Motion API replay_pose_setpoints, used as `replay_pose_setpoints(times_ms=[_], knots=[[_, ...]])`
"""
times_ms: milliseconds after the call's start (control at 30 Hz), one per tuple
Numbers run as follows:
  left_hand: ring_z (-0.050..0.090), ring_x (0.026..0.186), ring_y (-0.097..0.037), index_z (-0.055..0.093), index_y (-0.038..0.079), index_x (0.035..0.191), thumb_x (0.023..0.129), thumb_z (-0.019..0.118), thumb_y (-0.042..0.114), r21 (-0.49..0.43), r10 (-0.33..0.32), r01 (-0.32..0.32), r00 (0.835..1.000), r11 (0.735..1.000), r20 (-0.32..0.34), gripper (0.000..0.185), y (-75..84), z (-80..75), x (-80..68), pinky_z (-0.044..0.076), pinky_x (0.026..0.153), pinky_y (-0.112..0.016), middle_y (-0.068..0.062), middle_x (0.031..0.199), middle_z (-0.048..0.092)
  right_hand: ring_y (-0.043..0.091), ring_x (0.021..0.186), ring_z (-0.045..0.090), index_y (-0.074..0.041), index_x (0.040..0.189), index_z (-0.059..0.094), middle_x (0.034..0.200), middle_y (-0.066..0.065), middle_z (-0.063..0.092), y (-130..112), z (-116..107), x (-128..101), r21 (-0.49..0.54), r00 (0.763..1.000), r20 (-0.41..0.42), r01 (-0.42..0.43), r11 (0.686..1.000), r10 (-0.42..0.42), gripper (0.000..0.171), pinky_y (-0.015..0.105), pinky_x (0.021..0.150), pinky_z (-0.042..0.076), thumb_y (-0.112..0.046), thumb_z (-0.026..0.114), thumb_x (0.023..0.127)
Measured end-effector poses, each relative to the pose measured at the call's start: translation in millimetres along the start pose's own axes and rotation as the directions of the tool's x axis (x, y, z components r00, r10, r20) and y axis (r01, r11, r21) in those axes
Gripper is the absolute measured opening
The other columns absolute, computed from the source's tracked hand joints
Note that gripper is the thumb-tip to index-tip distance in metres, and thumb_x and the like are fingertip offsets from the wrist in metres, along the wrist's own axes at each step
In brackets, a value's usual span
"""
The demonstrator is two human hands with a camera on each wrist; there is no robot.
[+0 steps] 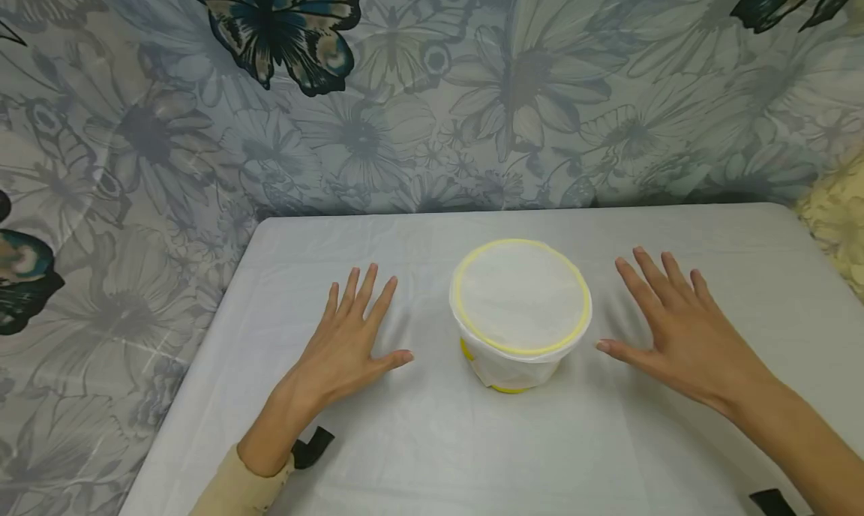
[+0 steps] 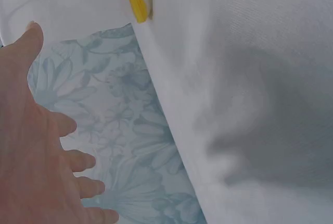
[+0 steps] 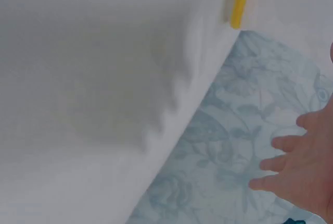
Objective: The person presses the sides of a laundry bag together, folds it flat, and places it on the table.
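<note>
A round white tub (image 1: 520, 373) with a white lid (image 1: 520, 298) stands upright on the white-covered table. A yellow ring runs round the lid, and yellow shows at the tub's base. To the left of the tub, my left hand (image 1: 354, 343) is held palm down with its fingers spread, apart from it. On the other side, my right hand (image 1: 688, 336) has its fingers spread too and touches nothing. Part of the tub's white wall (image 2: 93, 10) with a small blue label shows in the left wrist view. The right wrist view catches a yellow strip (image 3: 241, 0) at the tub's base.
The white table (image 1: 418, 448) ends at a back edge against a wall covering (image 1: 418, 148) printed with flowers and butterflies. Yellow textured fabric (image 1: 840, 223) hangs at the right edge. A black strap (image 1: 313, 447) shows by the left wrist, another (image 1: 772, 502) below the right forearm.
</note>
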State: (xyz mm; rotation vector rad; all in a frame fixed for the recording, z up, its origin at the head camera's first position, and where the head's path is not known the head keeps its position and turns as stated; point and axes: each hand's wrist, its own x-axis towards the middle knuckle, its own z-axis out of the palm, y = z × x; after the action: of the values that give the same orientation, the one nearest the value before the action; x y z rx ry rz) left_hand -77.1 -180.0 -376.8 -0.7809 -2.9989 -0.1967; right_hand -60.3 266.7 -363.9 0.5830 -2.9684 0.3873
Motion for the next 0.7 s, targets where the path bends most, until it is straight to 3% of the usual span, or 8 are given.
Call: replay_pose_setpoints(times_ms=[200, 267, 400, 567, 700], knots=[[-0.011, 0.151, -0.030, 0.002, 0.023, 0.161, 0.089, 0.048, 0.075, -0.005, 0.044, -0.044, 0.998, 0.999, -0.036, 0.101, 2.2, -5.6, 1.1, 0.010, 0.118, -0.062, -0.007, 0.166, -0.012, 0.041, 0.150, 0.008, -0.018, 0.162, 0.008, 0.166, 0.012, 0.008, -9, -9, -1, 0.038, 1.000, -0.003, 0.022, 0.999, -0.022, 0.108, 0.050, 0.122, 0.003, -0.054, 0.074, 0.083], [-0.009, 0.152, -0.030, 0.003, 0.022, 0.161, 0.089, 0.049, 0.075, -0.005, 0.065, -0.065, 0.997, 0.998, -0.053, 0.101, 3.2, -8.2, 2.2, 0.012, 0.117, -0.062, -0.008, 0.166, -0.009, 0.039, 0.150, 0.012, -0.021, 0.162, 0.007, 0.167, 0.008, 0.008, -12, -12, -1, 0.062, 1.000, 0.005, 0.016, 0.998, -0.016, 0.110, 0.055, 0.119, 0.013, -0.054, 0.075, 0.082], [-0.001, 0.152, -0.031, 0.006, 0.021, 0.161, 0.088, 0.050, 0.074, 0.017, 0.115, -0.114, 0.988, 0.993, -0.105, 0.101, 5.6, -13.8, 6.1, 0.016, 0.118, -0.059, -0.009, 0.167, -0.003, 0.034, 0.148, 0.022, -0.029, 0.161, 0.007, 0.166, -0.001, 0.011, -20, -20, -1, 0.138, 1.000, 0.022, 0.005, 0.990, -0.008, 0.111, 0.066, 0.102, 0.033, -0.051, 0.079, 0.080], [0.012, 0.151, -0.033, 0.009, 0.019, 0.162, 0.089, 0.048, 0.074, 0.030, 0.186, -0.183, 0.968, 0.983, -0.168, 0.099, 6.7, -18.3, 10.6, 0.020, 0.119, -0.054, -0.010, 0.167, 0.006, 0.033, 0.147, 0.026, -0.033, 0.161, 0.007, 0.165, 0.000, 0.018, -28, -31, 1, 0.247, 0.999, 0.035, -0.009, 0.969, 0.000, 0.111, 0.069, 0.101, 0.032, -0.046, 0.082, 0.079], [0.019, 0.150, -0.033, 0.012, 0.015, 0.161, 0.090, 0.049, 0.073, 0.036, 0.228, -0.225, 0.951, 0.974, -0.207, 0.099, 6.8, -20.0, 13.3, 0.023, 0.118, -0.052, -0.011, 0.165, 0.014, 0.035, 0.145, 0.029, -0.036, 0.160, 0.010, 0.163, 0.002, 0.024, -32, -36, 1, 0.268, 0.999, 0.034, -0.024, 0.963, 0.016, 0.111, 0.071, 0.097, 0.034, -0.045, 0.084, 0.078]])
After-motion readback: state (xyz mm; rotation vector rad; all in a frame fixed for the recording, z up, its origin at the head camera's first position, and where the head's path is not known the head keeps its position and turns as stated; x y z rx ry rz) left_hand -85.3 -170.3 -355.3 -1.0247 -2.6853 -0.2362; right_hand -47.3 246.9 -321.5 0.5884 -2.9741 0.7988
